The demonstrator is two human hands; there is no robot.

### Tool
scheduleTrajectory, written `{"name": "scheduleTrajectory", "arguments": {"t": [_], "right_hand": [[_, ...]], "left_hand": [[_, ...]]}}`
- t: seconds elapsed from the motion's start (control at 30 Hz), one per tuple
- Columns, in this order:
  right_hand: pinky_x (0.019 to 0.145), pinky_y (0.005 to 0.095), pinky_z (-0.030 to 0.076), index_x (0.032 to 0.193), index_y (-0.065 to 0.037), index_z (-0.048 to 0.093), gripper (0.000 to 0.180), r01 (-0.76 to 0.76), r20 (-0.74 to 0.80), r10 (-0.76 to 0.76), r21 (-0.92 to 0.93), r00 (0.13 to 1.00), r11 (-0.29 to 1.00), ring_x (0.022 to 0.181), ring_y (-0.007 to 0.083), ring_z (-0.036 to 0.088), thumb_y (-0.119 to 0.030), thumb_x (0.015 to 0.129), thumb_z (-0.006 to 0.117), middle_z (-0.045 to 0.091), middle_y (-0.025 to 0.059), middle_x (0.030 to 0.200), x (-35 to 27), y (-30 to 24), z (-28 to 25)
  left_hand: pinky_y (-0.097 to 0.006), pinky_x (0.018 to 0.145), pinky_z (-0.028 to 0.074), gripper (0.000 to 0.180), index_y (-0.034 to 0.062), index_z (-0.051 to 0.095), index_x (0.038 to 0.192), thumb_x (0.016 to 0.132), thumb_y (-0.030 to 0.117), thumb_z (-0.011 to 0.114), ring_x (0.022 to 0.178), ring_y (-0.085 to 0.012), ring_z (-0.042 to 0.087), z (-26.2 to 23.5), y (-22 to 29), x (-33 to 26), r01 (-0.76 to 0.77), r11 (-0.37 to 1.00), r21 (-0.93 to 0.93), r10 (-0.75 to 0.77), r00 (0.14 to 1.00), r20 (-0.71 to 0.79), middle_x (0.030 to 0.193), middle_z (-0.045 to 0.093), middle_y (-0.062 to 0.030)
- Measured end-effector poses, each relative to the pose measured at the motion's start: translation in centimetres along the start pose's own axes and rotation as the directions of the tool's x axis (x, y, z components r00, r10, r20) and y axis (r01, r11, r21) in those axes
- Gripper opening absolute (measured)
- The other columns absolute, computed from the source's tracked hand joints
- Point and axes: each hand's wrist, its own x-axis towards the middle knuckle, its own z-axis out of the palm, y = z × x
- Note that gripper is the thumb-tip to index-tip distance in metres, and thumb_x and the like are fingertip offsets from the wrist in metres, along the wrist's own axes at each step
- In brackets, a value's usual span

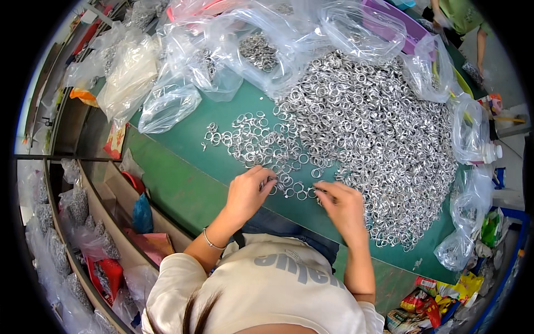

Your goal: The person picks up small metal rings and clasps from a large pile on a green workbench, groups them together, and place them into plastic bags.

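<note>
Silver metal rings cover much of the green tabletop. A large heap of rings (384,133) rises at the right, and a thinner spread of rings (261,139) lies to its left. Along the table's near side, a few loose rings (300,192) sit between my two hands. My left hand (248,192) is closed at the left end of these rings, its fingertips bent down among them. From the right, my right hand (342,205) pinches thumb and fingers together at the other end. What each pinch holds is too small to make out.
Clear plastic bags (222,61) line the far edge, some with rings inside. More plastic bags (467,183) hang along the right edge. A purple bin (397,22) stands far right. Shelving (105,217) with bagged parts is at the left; colourful packets (428,300) lie lower right. Another person (464,22) is beyond the table.
</note>
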Motion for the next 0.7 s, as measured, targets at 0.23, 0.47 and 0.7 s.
{"name": "scheduleTrajectory", "arguments": {"t": [0.23, 0.47, 0.7], "right_hand": [[0.046, 0.0346, 0.043, 0.083, -0.009, 0.06, 0.006, 0.234, 0.068, -0.225, -0.319, 0.972, 0.918, 0.055, 0.0257, 0.058, -0.013, 0.078, 0.059, 0.055, 0.0058, 0.068, 2.5, -1.2, 5.3], [0.045, 0.0197, 0.033, 0.082, 0.0, 0.061, 0.006, -0.091, -0.019, 0.102, 0.318, 0.995, 0.944, 0.051, 0.0049, 0.046, -0.005, 0.081, 0.06, 0.055, 0.0006, 0.063, 0.9, -0.7, 3.8], [0.042, 0.0165, 0.02, 0.09, 0.0, 0.06, 0.01, -0.535, 0.516, 0.315, 0.845, 0.797, -0.03, 0.048, 0.0002, 0.033, -0.007, 0.083, 0.06, 0.047, -0.0049, 0.062, -0.5, -1.7, 3.9]], "left_hand": [[-0.034, 0.052, 0.044, 0.011, 0.007, 0.063, 0.086, 0.074, 0.008, 0.065, 0.058, -0.0255, 0.057, 0.1, -0.1, -0.2, 0.009, 0.988, -0.157, -0.017, 0.998, -0.053, 0.072, 0.058, -0.0072], [-0.025, 0.049, 0.041, 0.009, -0.001, 0.063, 0.086, 0.081, 0.007, 0.06, 0.055, -0.0121, 0.05, 0.2, -1.4, -1.0, 0.075, 0.902, -0.426, -0.096, 0.995, -0.028, 0.069, 0.057, -0.0057], [-0.017, 0.039, 0.024, 0.026, 0.0003, 0.057, 0.094, 0.093, 0.024, 0.047, 0.052, -0.005, 0.04, 0.0, -1.5, -2.3, 0.584, 0.174, -0.793, -0.184, 0.81, 0.556, 0.067, 0.049, -0.0015]]}}
